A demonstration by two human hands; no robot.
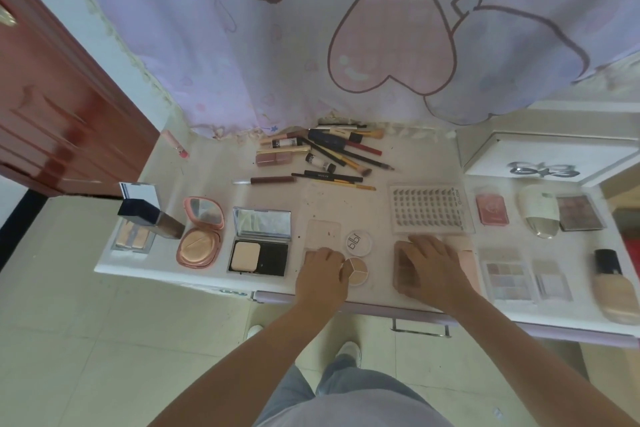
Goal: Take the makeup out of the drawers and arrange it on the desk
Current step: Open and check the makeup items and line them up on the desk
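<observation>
From the head view, makeup is spread across the white counter. The left hand rests curled at the near edge, touching a small round tri-colour pot beside its white lid; whether it pinches the pot I cannot tell. The right hand lies flat, fingers spread, on a brown palette, just below the lash tray. Brushes and pencils lie piled at the back.
</observation>
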